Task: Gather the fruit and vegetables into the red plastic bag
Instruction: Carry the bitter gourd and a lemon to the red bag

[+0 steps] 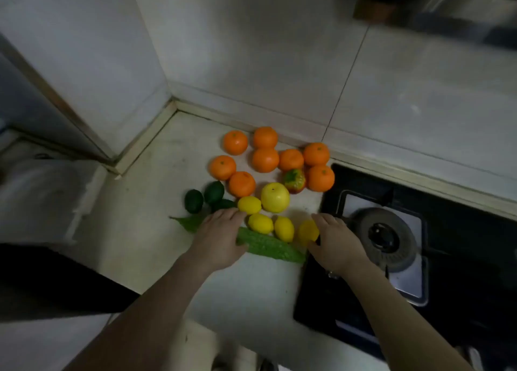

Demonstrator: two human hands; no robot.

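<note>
- Both forearms reach forward and down from the bottom of the view onto a pale countertop (pixel 145 230) in a tiled corner.
- The left hand (pixel 216 235) lies palm-down, fingers spread and loosely extended, resting over the left end of a long bumpy green gourd (pixel 270 246); its thumb presses along the gourd's near side, but the fingers are not wrapped around it.
- The right hand (pixel 334 243) is also palm-down, fingers curved and thumb tucked in, cupping a lemon (pixel 307 230) at the gourd's right end; whether it truly grips the lemon cannot be told.
- Between the hands lie two more lemons (pixel 272 226), and a fourth sits just beyond the left fingertips beside a yellow apple (pixel 275 201).
- Three dark green limes (pixel 205 198) and a green leaf (pixel 187 222) lie left of the left hand.
- Eight oranges (pixel 265 159) cluster toward the wall, with a red-and-yellow fruit (pixel 294 181) among them.
- A black gas hob (pixel 447 258) with one burner (pixel 383 237) sits right beside the right hand.
- No red bag is in view.
</note>
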